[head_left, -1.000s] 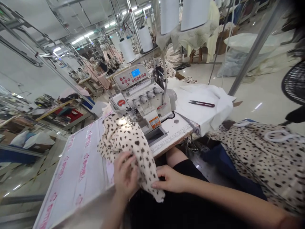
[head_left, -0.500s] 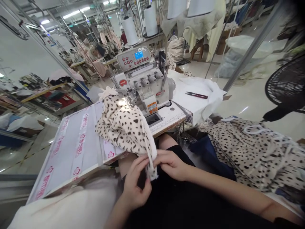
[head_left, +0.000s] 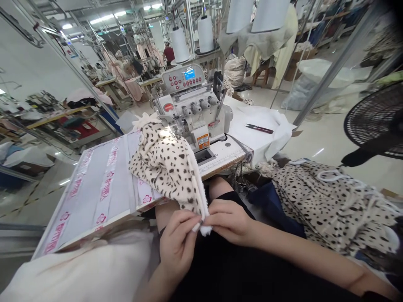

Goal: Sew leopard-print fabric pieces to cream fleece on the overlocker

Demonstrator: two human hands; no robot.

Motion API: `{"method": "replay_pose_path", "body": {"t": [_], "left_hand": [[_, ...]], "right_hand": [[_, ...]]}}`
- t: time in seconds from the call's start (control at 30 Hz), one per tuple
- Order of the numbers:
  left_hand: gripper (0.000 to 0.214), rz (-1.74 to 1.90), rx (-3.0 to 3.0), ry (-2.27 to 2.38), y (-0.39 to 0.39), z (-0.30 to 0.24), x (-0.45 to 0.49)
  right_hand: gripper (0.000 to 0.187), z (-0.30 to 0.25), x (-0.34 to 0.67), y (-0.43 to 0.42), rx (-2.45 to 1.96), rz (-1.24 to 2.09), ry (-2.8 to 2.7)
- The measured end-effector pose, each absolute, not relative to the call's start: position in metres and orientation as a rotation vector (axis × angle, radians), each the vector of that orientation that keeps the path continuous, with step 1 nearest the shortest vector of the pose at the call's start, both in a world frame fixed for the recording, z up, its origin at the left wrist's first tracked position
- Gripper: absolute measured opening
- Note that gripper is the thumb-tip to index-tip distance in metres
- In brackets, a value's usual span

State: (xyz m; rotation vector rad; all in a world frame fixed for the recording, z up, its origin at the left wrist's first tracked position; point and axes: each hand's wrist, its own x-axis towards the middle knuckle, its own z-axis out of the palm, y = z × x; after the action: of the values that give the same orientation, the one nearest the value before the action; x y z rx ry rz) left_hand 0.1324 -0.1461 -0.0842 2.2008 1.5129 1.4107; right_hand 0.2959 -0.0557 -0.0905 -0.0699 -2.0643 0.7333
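Note:
A cream plush fabric piece with dark spots drapes from the overlock sewing machine over the table's front edge toward my lap. Its upper end lies under the lit needle area. My left hand pinches the lower edge of the cloth between thumb and fingers, near a small white bit. Close beside it, my right hand is closed on the same edge, fingertips almost touching those of the left. The exact fold between the fingertips is partly hidden.
Dark red thread snips lie on white cloth right of the machine. More spotted fabric with white cords is heaped at right, below a black fan. White fabric fills the lower left, beside the film-covered table extension.
Both hands have drawn closer together at the cloth's lower corner. My left fingers, more apart before, now pinch the edge. The view has shifted slightly.

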Motion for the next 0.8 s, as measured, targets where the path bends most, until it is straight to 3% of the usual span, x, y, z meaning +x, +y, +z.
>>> {"method": "replay_pose_path", "body": {"t": [0.53, 0.8], "left_hand": [[0.042, 1.223, 2.223, 1.589, -0.158, -0.072, 0.148], [0.039, 1.302, 2.287, 1.595, -0.157, -0.071, 0.147]], "right_hand": [[0.012, -0.076, 0.299, -0.064, -0.146, 0.552, -2.081], [0.024, -0.076, 0.297, -0.06, -0.235, 0.663, -2.149]]}}
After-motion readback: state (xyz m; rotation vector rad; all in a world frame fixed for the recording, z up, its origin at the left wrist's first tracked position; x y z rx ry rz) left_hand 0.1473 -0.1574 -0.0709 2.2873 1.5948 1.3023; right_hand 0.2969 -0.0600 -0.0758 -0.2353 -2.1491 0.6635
